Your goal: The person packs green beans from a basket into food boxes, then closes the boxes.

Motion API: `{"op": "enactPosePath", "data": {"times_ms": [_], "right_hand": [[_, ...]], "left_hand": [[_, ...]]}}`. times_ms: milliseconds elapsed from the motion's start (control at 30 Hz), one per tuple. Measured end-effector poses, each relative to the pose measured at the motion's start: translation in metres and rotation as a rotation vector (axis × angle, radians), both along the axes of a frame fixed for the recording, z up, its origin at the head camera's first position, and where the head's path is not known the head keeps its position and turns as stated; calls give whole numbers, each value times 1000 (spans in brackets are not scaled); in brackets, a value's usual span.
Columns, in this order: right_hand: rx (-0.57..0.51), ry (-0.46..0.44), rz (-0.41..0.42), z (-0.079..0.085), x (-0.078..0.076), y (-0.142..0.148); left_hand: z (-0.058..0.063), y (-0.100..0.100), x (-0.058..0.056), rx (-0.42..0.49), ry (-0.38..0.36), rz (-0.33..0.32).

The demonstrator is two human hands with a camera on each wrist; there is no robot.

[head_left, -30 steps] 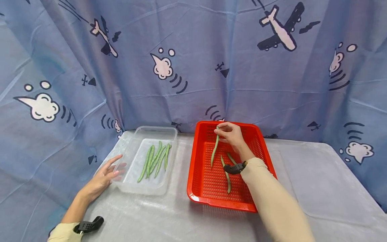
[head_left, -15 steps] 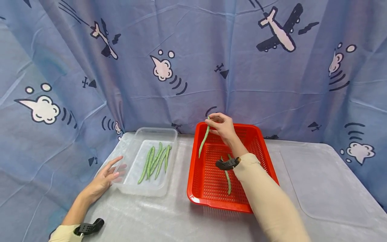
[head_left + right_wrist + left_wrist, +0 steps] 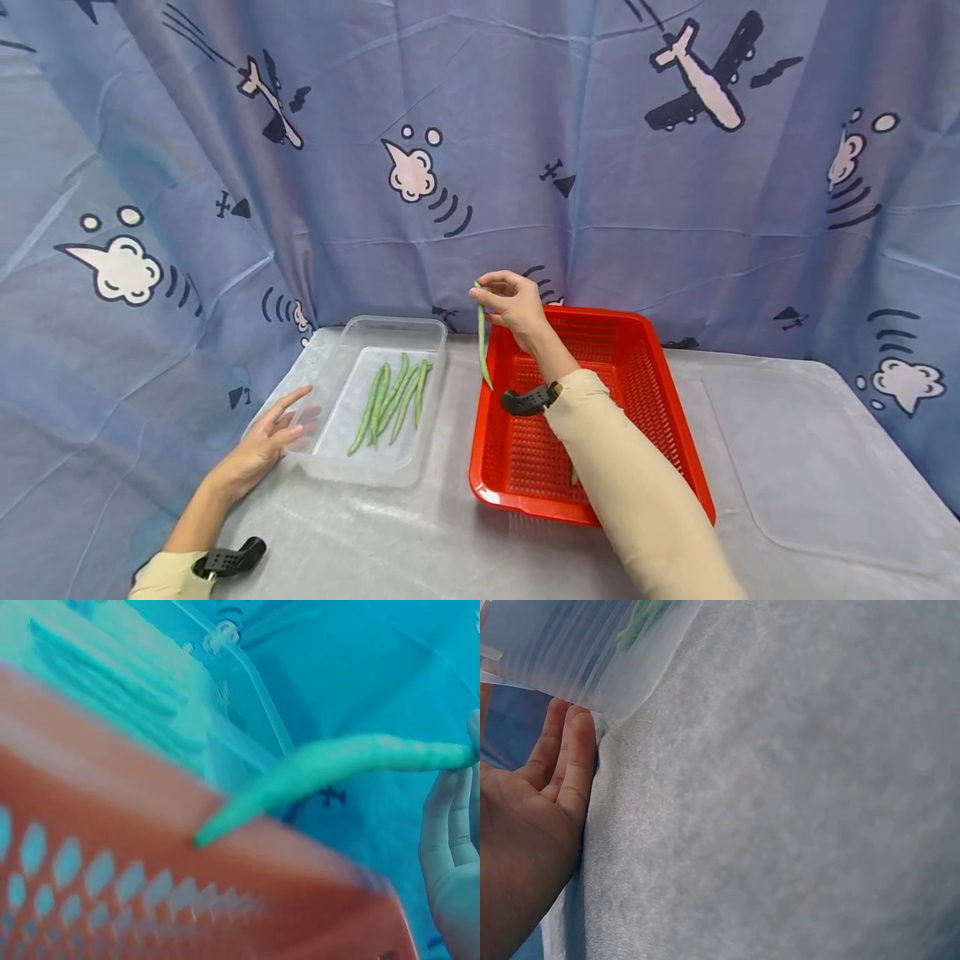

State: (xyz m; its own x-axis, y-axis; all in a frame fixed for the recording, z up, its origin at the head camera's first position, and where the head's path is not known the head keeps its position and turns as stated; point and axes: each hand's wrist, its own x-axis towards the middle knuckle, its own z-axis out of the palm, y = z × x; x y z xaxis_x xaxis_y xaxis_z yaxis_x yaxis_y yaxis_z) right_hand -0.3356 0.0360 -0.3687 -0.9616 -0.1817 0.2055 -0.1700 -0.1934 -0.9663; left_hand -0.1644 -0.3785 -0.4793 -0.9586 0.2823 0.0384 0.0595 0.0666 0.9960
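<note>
My right hand [image 3: 513, 307] pinches a green bean [image 3: 482, 342] near its top end, and the bean hangs over the left rim of the red plastic basket [image 3: 483, 467]. In the right wrist view the bean [image 3: 330, 763] stretches from the fingertips across the basket's rim. At the left, my left hand [image 3: 262, 446] has its fingers loosely extended at the left wall of a clear plastic container [image 3: 420, 454]. Several green beans [image 3: 388, 400] lie in that container. A bit of another bean [image 3: 574, 476] shows in the basket; my right forearm hides the rest there.
A pale cloth covers the table [image 3: 375, 533]. On the right lies a flat, clear sheet [image 3: 810, 450]. Behind everything hangs a blue curtain [image 3: 510, 125] with printed planes. The container and basket stand side by side with a gap between them.
My right hand has lifted the green bean and carried it left, from over the basket's inside to its left rim. The left hand stays beside the container.
</note>
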Motion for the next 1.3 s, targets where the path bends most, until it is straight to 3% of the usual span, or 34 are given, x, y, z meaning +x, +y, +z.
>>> {"op": "enactPosePath", "data": {"times_ms": [233,400,800,1033,1300], "right_hand": [[-61,-14,35,4,5,-38],[-75,-88,26,1,16,-67],[62,-235,134,-19,42,-122],[176,-147,188,-18,43,-116],[92,-52,203,-9,22,-80]], "left_hand": [[-4,-1,-2,8,13,-10],[-5,-1,-3,31,16,-21],[-2,0,-1,22,19,-10],[0,2,-2,14,27,-19],[0,1,-2,23,23,-16]]}}
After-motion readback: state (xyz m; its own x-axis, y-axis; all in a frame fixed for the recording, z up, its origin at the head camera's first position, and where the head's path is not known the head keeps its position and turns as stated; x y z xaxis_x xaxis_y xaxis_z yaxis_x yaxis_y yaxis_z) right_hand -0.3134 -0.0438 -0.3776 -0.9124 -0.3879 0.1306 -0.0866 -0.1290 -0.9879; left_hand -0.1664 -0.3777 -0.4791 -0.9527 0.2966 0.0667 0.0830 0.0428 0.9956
